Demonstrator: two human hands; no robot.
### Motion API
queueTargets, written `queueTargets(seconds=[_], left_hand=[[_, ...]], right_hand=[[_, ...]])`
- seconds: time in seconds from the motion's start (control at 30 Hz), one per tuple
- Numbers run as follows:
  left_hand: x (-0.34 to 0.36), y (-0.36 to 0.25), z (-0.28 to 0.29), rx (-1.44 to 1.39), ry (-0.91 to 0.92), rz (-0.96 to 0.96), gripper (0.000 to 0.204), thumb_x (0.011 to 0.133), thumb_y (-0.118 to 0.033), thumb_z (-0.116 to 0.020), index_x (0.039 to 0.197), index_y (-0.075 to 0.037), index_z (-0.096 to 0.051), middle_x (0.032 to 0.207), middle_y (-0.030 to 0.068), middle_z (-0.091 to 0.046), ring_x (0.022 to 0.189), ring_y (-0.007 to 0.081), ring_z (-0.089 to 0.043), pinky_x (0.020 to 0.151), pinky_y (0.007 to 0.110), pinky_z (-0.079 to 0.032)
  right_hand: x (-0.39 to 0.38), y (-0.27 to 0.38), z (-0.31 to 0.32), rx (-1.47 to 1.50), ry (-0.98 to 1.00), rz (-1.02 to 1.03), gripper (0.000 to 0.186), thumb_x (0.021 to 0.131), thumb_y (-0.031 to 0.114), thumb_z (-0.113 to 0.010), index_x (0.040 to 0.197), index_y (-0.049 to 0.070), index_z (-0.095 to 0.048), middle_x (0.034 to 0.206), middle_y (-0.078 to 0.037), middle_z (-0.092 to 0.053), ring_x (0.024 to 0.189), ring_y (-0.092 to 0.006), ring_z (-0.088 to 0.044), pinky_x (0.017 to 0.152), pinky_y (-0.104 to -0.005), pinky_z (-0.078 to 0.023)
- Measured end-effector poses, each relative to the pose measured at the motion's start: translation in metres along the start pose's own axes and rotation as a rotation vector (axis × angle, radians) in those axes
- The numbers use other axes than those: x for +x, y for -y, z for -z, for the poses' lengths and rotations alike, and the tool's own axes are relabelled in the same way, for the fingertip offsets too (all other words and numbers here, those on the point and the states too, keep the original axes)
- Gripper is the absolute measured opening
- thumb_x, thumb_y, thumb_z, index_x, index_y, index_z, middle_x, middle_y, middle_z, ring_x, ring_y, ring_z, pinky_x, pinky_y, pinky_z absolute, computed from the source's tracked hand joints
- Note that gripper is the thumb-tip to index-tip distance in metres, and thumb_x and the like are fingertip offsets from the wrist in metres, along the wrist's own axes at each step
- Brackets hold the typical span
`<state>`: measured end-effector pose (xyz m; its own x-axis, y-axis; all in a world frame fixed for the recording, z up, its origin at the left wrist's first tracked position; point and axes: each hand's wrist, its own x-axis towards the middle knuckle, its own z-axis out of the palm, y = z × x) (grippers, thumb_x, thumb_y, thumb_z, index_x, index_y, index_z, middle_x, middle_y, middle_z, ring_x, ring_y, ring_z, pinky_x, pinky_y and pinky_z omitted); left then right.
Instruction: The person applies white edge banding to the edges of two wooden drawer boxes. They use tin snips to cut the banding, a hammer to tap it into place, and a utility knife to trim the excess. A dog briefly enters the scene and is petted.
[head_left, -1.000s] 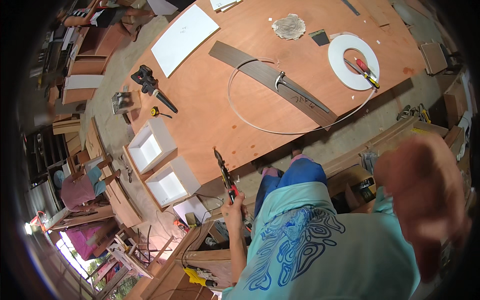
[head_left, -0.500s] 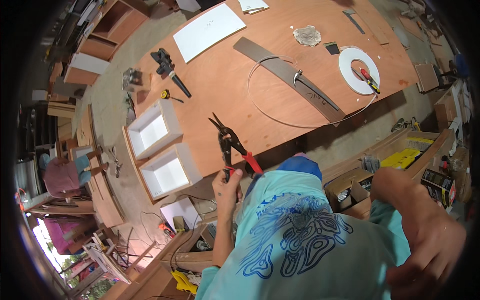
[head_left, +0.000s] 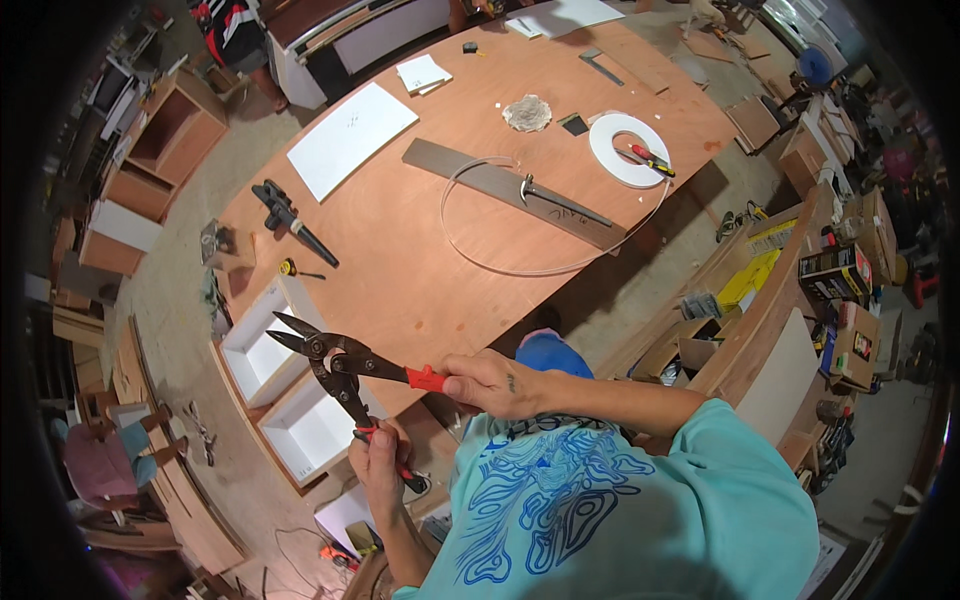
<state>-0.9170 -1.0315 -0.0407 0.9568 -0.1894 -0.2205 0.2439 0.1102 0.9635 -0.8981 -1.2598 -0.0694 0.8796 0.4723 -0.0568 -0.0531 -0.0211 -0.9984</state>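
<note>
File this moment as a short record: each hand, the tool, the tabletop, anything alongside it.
Left hand: gripping one handle of the snips
Right hand: gripping the other handle
Snips state: handles spread, blades apart
Tabletop: hammer on a brown plank; white ring, tape measure
Near its left edge: two open white boxes

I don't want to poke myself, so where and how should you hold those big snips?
I'd take the snips by their red-covered handles, from the near side: the pointed blades face away, toward the left. The handles spread wide apart, so one hand for each suits, as the left hand and right hand do here.
</note>
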Motion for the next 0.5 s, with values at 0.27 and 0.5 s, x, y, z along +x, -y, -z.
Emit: queueTargets(seconds=[0.27, 0.5], left_hand=[[-0.007, -0.051, -0.016, 0.160, 0.104, 0.037, 0.041, 0.092, -0.040, -0.061, 0.075, -0.004, -0.050, 0.060, 0.0001, -0.047, 0.050, 0.0073, -0.043, 0.044, 0.023, -0.034], [0.030, -0.016, -0.085, 0.176, -0.264, -0.375, 0.033, 0.097, -0.031, -0.053, 0.081, -0.003, -0.053, 0.056, -0.0012, -0.046, 0.042, 0.0076, -0.041, 0.037, 0.023, -0.029]], right_hand=[[0.004, 0.038, 0.002, 0.396, 0.055, 0.076, 0.057, 0.101, 0.046, -0.041, 0.135, 0.001, -0.046, 0.064, 0.003, -0.044, 0.056, -0.0056, -0.043, 0.050, -0.0231, -0.035], [0.035, 0.033, -0.021, 0.142, -0.465, 0.368, 0.040, 0.104, 0.035, -0.040, 0.118, 0.001, -0.056, 0.063, -0.001, -0.051, 0.061, -0.0071, -0.052, 0.054, -0.0244, -0.042]])
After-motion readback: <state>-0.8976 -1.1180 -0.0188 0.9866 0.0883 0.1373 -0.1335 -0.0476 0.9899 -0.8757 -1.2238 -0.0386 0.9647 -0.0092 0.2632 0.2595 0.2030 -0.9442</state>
